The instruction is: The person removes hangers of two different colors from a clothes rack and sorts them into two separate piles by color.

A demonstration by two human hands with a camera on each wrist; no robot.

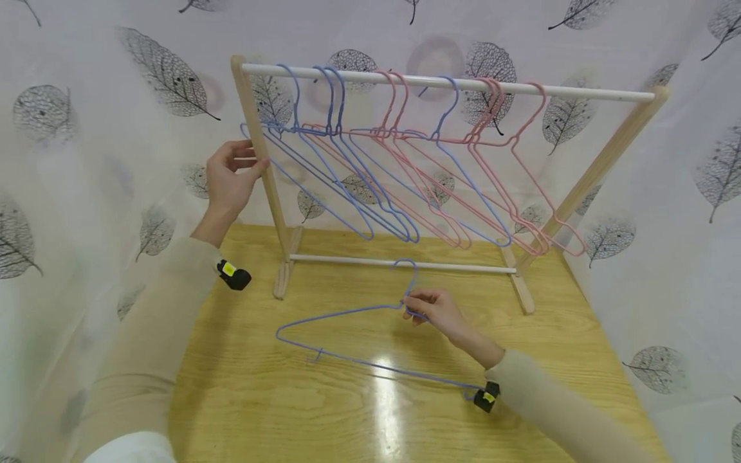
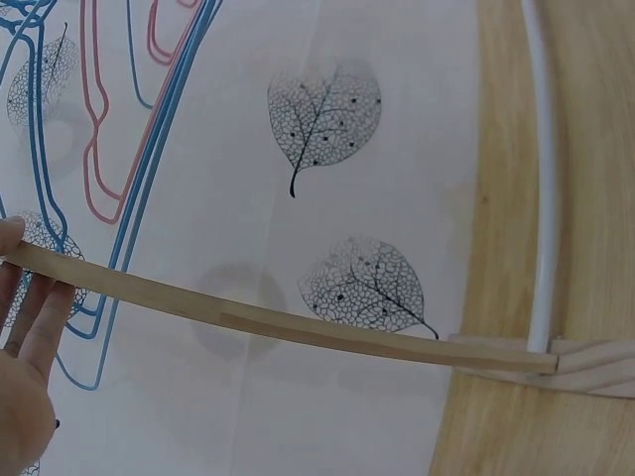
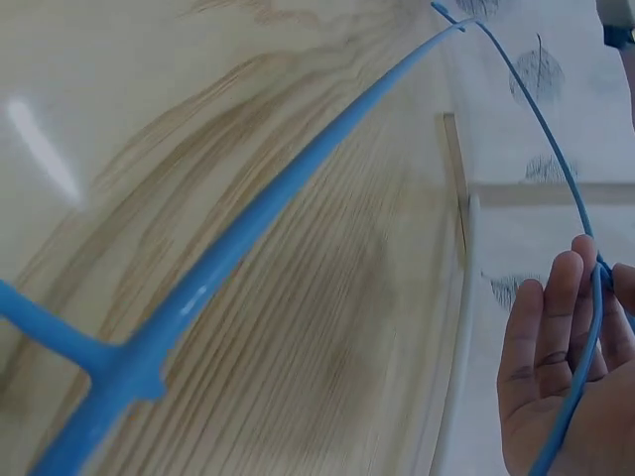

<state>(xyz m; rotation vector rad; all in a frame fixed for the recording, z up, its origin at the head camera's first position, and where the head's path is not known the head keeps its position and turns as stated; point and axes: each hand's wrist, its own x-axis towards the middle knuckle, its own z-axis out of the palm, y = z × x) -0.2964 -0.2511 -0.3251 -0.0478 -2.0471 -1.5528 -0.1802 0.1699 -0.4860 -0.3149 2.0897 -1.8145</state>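
Note:
My right hand (image 1: 438, 313) pinches a blue clothes hanger (image 3: 238, 233) at its neck between thumb and fingers, in front of the rack and over the table. The hanger's hook points up toward the rack, and its long bottom bar with small side hooks faces me. At the rack's left side, my left hand (image 1: 228, 181) grips the upper part of the wooden post (image 2: 228, 315), thumb on one side and fingers on the other. Several blue hangers (image 1: 341, 116) and pink hangers (image 1: 538, 109) hang along the rack's white top rail (image 1: 590, 94).
The rack stands on wooden feet (image 1: 523, 296) at the back of the wood-grain table (image 1: 278, 411). A white lower bar (image 1: 463, 267) joins its two sides. Behind and beside it hangs a pale curtain (image 1: 654, 276) with leaf prints.

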